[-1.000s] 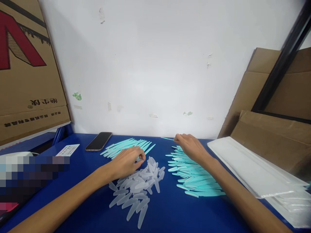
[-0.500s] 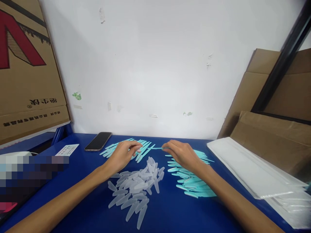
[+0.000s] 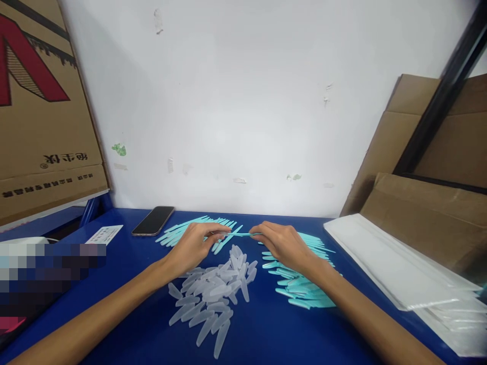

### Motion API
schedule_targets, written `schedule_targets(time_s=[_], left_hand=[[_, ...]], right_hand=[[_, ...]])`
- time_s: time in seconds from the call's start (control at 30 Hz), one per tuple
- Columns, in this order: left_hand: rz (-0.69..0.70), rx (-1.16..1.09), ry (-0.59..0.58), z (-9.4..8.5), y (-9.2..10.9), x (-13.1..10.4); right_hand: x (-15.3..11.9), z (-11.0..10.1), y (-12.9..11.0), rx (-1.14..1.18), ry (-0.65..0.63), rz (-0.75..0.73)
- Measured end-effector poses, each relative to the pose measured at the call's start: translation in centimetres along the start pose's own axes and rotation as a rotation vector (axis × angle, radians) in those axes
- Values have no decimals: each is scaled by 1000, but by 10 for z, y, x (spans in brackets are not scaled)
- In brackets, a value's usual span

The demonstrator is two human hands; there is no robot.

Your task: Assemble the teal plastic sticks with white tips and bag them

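A thin teal strip spans the gap between my hands, above the back of the blue table. My left hand pinches its left end, and my right hand has its fingers closed on the right end. Behind and beside my left hand lie several teal strips. More teal strips spread under and in front of my right hand. Nearer to me, between my forearms, is a loose pile of translucent white caps.
A phone and a white card lie at the back left of the blue table. White plastic sheets and cardboard are at the right. A printed carton stands at the left.
My left hand has moved slightly right and now grips the left end of the teal strip. My right hand has shifted slightly left.
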State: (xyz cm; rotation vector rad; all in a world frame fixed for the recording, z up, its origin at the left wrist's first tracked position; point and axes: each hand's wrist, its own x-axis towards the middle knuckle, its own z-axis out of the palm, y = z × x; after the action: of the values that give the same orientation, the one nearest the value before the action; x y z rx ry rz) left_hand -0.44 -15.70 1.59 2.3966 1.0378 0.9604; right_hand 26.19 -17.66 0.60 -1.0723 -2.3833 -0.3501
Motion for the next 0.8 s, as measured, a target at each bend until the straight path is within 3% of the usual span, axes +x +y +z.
schedule_targets(time_s=[0.6, 0.8], left_hand=[[94, -46, 8, 2, 8, -5], [66, -121, -22, 0, 20, -8]], right_hand=[[0, 3, -13, 152, 2, 32], [2, 7, -25, 327, 100, 43]])
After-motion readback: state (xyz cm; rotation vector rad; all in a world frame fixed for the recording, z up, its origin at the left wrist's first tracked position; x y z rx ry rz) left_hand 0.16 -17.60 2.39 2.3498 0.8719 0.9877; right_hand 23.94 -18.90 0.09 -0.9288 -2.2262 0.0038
